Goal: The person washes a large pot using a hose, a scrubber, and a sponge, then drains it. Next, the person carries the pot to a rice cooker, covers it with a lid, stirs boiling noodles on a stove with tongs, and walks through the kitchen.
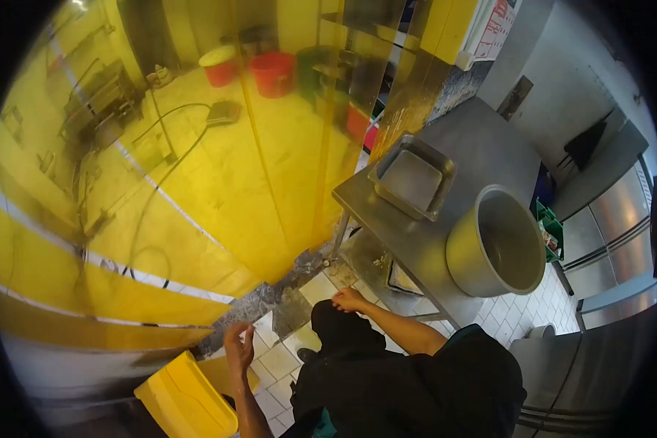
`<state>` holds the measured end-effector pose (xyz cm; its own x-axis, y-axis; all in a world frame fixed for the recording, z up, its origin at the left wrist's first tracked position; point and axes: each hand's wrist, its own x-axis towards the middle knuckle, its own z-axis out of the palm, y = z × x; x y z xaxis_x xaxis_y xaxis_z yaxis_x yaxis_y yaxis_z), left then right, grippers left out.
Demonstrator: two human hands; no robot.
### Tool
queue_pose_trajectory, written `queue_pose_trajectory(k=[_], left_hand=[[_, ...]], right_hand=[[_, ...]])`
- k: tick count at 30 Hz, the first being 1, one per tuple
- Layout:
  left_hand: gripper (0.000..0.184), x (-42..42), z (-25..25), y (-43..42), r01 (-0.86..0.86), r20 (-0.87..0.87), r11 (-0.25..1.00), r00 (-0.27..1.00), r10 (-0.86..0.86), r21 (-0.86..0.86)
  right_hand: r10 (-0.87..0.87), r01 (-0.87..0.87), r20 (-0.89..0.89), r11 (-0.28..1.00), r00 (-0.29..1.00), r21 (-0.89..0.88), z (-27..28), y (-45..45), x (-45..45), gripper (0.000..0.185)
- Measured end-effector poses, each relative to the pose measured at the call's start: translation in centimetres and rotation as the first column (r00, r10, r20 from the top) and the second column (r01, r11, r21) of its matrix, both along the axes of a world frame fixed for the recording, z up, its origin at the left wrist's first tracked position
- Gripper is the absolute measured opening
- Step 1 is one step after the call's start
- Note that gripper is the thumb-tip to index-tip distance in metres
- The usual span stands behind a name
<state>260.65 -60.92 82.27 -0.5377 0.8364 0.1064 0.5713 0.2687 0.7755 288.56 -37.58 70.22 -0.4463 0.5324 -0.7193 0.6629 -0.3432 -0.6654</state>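
Observation:
My left hand [239,346] is raised over the tiled floor, beside the yellow plastic bin [186,398]; its fingers are curved with a gap to the thumb, and nothing is in it. Near my knee, my right hand [349,300] has its fingers curled together; whatever they may hold is too small to make out. On the steel table [482,139] to the right stand an empty rectangular metal pan [414,175] and a large round metal pot [500,244]. Neither hand touches them.
A yellow see-through strip curtain [219,168] hangs ahead and left, with red buckets [272,74] and a hose behind it. A green crate [551,230] is past the table. Steel cabinets [609,223] line the right side.

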Motion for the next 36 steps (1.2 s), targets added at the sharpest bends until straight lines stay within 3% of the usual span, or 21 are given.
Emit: queue_pose_trajectory(k=[2, 4, 5, 6, 8, 10, 12, 13, 17, 19, 20, 22, 24, 26, 27, 29, 31, 32, 33, 35, 36], left_hand=[[0.008, -1.5, 7.7, 6.2, -0.021, -0.161, 0.983, 0.986, 0.050, 0.182], [0.014, -3.8, 12.2, 10.7, -0.163, -0.269, 0.941, 0.931, 0.246, 0.297], [0.016, -5.0, 13.4, 12.7, -0.275, -0.302, 0.889, 0.868, 0.393, 0.366], [0.016, -6.3, 14.1, 14.0, -0.298, -0.304, 0.885, 0.859, 0.412, 0.356], [0.020, -9.0, 14.8, 16.3, -0.244, -0.508, 0.901, 0.758, 0.408, 0.360], [0.021, -8.4, 15.0, 17.8, -0.354, -0.449, 0.880, 0.761, 0.468, 0.317], [0.022, -7.2, 13.5, 15.7, -0.478, -0.366, 0.846, 0.762, 0.534, 0.237], [0.021, -6.2, 13.2, 15.4, -0.521, -0.337, 0.835, 0.765, 0.548, 0.176], [0.019, -0.6, 9.4, 10.8, -0.615, -0.276, 0.788, 0.764, 0.583, -0.035], [0.020, 1.9, 8.3, 8.8, -0.522, 0.204, 0.769, 0.762, 0.615, -0.369], [0.020, 2.5, 10.0, 10.4, -0.510, 0.199, 0.767, 0.766, 0.611, -0.390], [0.025, 1.4, 14.9, 18.3, -0.343, 0.000, 0.937, 0.939, 0.343, -0.069], [0.031, -2.1, 16.9, 21.2, -0.235, -0.308, 0.970, 0.919, 0.245, 0.070], [0.037, -4.9, 18.6, 22.2, -0.457, -0.331, 0.887, 0.828, 0.452, 0.066], [0.041, -6.2, 19.4, 21.5, -0.445, -0.333, 0.895, 0.841, 0.427, 0.024], [0.040, -7.0, 20.7, 21.2, -0.435, -0.291, 0.884, 0.835, 0.467, 0.170], [0.036, -6.7, 21.6, 19.8, -0.560, -0.063, 0.826, 0.824, 0.563, 0.067], [0.034, -7.0, 20.0, 17.8, -0.551, -0.019, 0.825, 0.830, 0.557, 0.126], [0.032, -6.7, 20.0, 16.1, -0.621, 0.058, 0.783, 0.784, 0.619, 0.041], [0.037, -6.4, 16.5, 12.5, -0.795, 0.309, 0.581, 0.605, 0.734, 0.176], [0.042, -5.7, 16.7, 12.8, -0.860, 0.177, 0.478, 0.506, 0.844, 0.177]], right_hand=[[0.230, -0.194, -0.292, 0.970, 0.928, 0.147, -2.2, 2.4, -4.8, 0.027], [0.627, -0.457, -0.322, 0.758, 0.710, 0.466, 5.1, 3.5, -10.8, 0.029], [0.674, -0.518, -0.406, 0.736, 0.616, 0.436, 6.7, 3.7, -14.2, 0.028], [0.701, -0.577, -0.489, 0.710, 0.519, 0.405, 7.6, 3.9, -17.3, 0.028], [0.778, -0.667, -0.525, 0.597, 0.346, 0.445, 11.4, 5.2, -23.0, 0.028], [0.873, -0.506, -0.436, 0.484, 0.219, 0.714, 9.7, 7.9, -28.6, 0.038], [0.854, -0.806, -0.289, 0.510, 0.432, 0.302, 13.5, 14.3, -32.6, 0.053], [0.838, -0.822, -0.303, 0.525, 0.455, 0.219, 14.0, 17.6, -33.4, 0.054], [0.756, -0.759, -0.499, 0.597, 0.424, 0.260, 13.6, 28.2, -39.1, 0.060], [0.681, -0.678, -0.496, 0.700, 0.539, 0.223, 14.2, 30.8, -42.1, 0.063], [0.635, -0.635, -0.477, 0.749, 0.608, 0.188, 15.0, 31.0, -42.8, 0.064], [0.602, -0.594, -0.454, 0.784, 0.657, 0.180, 16.4, 31.5, -43.5, 0.066], [0.570, -0.600, -0.529, 0.788, 0.628, 0.137, 19.1, 33.6, -42.1, 0.064], [0.564, -0.625, -0.614, 0.767, 0.552, 0.143, 18.0, 38.6, -43.1, 0.061], [0.591, -0.622, -0.625, 0.756, 0.511, 0.206, 15.8, 42.0, -44.3, 0.059], [0.520, -0.496, -0.703, 0.826, 0.485, 0.268, 15.1, 46.6, -44.5, 0.053], [0.400, -0.341, -0.640, 0.914, 0.656, 0.221, 17.6, 48.3, -43.2, 0.054], [0.386, -0.295, -0.535, 0.922, 0.751, 0.251, 20.0, 48.2, -42.4, 0.054], [0.399, -0.277, -0.425, 0.906, 0.813, 0.320, 21.7, 48.2, -41.9, 0.055], [0.465, -0.335, -0.432, 0.877, 0.773, 0.345, 21.6, 49.7, -41.2, 0.055], [0.512, -0.371, -0.476, 0.855, 0.715, 0.362, 19.9, 50.9, -41.3, 0.052]])
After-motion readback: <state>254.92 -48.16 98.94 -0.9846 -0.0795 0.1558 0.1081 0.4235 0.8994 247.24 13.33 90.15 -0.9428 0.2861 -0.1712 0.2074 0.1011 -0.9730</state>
